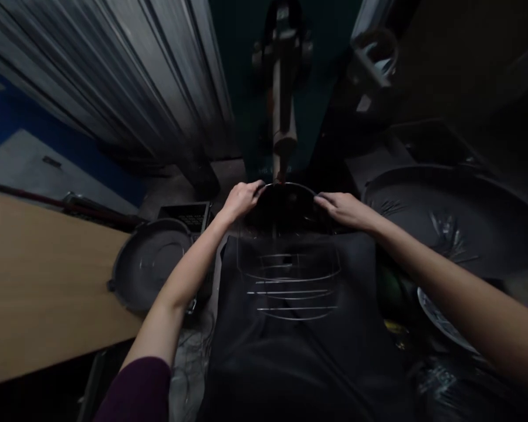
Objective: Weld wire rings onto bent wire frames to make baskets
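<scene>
A thin metal wire frame spans the space in front of me, with a curved upper rim and several straight and bowed wires lower down. My left hand is closed on the left side of the rim, and my right hand pinches its right side. Between my hands, the top of the rim meets the tip of a vertical machine arm; whether they touch I cannot tell in this dim light. Below the rim, the lower wires show against a dark cloth over my lap.
At the left, a round grey basin stands beside a tan board and a dark crate. A large dark basin with loose wire pieces lies at the right. Corrugated metal rises behind, left of the machine.
</scene>
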The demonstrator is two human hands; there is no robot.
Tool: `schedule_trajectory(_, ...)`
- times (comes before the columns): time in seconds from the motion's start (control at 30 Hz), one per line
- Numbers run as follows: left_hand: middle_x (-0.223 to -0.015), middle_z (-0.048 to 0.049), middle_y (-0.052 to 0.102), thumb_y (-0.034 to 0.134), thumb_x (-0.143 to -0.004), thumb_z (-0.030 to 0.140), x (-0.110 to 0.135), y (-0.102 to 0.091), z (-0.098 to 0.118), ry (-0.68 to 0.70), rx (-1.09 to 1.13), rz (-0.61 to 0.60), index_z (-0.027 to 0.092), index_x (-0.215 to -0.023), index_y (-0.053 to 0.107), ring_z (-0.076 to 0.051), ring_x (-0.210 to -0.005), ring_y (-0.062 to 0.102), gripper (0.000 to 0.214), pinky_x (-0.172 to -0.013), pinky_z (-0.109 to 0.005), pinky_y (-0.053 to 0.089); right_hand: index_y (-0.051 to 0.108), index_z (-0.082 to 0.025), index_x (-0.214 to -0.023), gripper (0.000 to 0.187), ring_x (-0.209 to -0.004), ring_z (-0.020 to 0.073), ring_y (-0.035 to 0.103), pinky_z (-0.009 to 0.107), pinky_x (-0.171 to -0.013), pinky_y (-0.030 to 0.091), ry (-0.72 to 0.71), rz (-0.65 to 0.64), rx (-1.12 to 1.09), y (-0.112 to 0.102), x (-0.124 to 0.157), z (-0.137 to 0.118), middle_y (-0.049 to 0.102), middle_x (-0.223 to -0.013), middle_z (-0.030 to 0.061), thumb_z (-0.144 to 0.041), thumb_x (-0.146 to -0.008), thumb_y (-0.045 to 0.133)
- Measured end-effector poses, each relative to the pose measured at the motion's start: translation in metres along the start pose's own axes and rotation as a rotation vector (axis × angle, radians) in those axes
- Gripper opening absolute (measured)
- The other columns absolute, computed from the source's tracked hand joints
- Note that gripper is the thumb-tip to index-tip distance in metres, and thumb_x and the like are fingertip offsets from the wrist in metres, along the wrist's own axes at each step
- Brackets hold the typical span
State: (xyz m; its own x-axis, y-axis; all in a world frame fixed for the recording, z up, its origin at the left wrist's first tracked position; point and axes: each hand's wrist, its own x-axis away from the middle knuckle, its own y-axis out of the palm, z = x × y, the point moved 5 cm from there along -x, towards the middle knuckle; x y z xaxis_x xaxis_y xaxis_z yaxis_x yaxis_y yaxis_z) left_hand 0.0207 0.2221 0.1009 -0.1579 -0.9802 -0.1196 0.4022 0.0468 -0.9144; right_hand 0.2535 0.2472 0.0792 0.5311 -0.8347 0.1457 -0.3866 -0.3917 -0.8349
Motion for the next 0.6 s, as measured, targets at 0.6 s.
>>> schedule_trajectory(0.6,-0.052,0.0045,0.056,0.054,-0.087,0.040,0.157,0.113,-0.024,-1.011,1.644,0.331,0.016,-0.083,0.060,-0.007,-0.041,0.049,0.025,-0.050,-0.019,0.048,0.063,-0.020,-0.107,0.030,-0.087,0.0175,0.062,0.027,-0.080,0.045,0.141,0.466,-0.406,0.049,0.129,0.094,0.067,-0.098,0.0038,-0.034,-0.091,0.043)
